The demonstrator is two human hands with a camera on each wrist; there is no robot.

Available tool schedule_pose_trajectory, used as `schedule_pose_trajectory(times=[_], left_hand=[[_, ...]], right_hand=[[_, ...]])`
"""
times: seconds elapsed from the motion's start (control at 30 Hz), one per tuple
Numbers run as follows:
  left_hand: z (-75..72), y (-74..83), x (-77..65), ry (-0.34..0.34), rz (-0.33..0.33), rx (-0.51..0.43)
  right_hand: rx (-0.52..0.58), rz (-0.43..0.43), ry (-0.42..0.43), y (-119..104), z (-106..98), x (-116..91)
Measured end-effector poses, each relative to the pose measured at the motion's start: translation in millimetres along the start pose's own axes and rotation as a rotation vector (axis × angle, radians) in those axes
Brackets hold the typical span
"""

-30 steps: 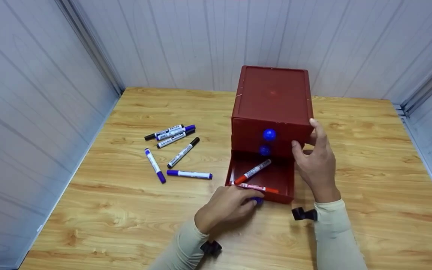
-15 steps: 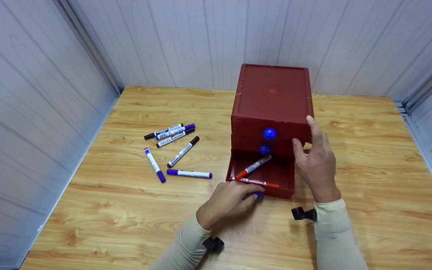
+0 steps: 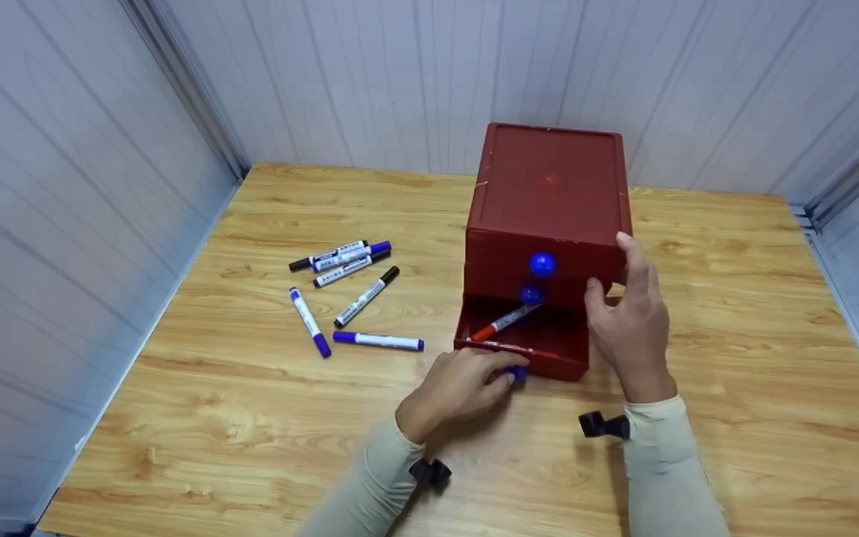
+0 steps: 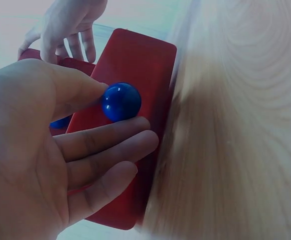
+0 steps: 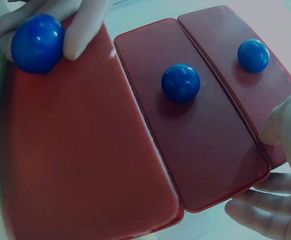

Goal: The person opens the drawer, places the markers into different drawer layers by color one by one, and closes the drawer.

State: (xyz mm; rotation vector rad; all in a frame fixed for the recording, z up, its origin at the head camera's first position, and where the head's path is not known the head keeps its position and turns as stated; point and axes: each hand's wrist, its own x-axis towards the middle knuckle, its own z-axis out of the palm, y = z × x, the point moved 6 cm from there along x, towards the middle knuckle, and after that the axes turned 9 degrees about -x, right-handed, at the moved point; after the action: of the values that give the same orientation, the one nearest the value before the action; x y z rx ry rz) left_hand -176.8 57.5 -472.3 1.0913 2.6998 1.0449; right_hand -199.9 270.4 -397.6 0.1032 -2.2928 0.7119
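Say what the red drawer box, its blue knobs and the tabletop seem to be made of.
Red drawer box: probably moulded plastic with a dull sheen, judging by its uniform colour and raised rim.
Blue knobs: glossy, likely plastic, given their sharp highlights, though glazed ceramic is possible.
Tabletop: smooth wood or wood-look laminate; grain shows, but I can't tell which.

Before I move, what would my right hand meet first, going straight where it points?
Probably the red drawer unit: your right hand is at its front right edge, though depth makes it unclear whether the fingers touch.
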Motion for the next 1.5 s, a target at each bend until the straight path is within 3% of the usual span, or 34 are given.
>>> schedule_pose_trajectory(times=[0.23, 0.53, 0.93, 1.5], left_hand=[[4.5, -5.2, 1.2, -0.026, -0.045, -0.033], [4.7, -8.1, 3.2, -0.049, -0.044, -0.016], [8.0, -20.0, 15.6, 0.006, -0.076, 0.021], [5.6, -24.4, 31.2, 0.053, -0.077, 0.012]], right_hand=[[-0.005, -0.018, 0.004, -1, 1, 0], [-0.015, -0.025, 0.030, -1, 1, -1], [0.010, -0.009, 0.014, 0, 2, -2], [0.028, 0.012, 0.008, 3, 0, -1]])
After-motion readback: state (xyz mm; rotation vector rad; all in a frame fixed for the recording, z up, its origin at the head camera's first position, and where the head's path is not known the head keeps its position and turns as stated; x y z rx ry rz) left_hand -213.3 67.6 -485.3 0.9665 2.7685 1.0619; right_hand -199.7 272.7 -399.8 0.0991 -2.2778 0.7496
